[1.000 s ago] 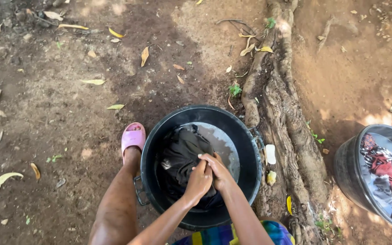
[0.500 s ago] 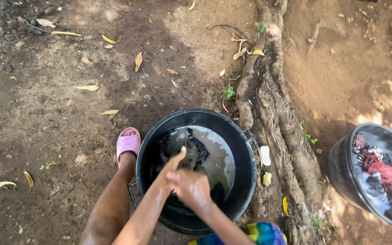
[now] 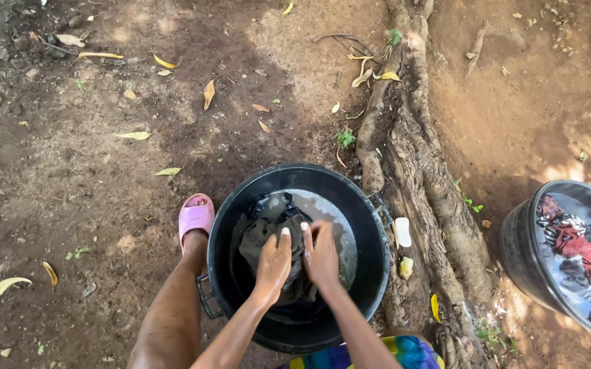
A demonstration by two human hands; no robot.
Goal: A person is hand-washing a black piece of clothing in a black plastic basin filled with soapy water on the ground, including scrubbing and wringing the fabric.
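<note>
Since half a second ago, both hands were drawn together: left hand [image 3: 273, 263] and right hand [image 3: 321, 255] are pressed open-palmed on cloth [image 3: 268, 236] inside tub [image 3: 370, 236].

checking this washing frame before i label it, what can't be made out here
Head view only:
- Lower part of the dark wet cloth: covered by the left hand and right hand, so neither grip is readable.
- Bottom of the round black plastic basin: hidden by murky water and the cloth.
- Second black tub holding red and dark laundry: cut off by the right edge.
- Two small pale lumps by the tree root: too small to identify.
</note>
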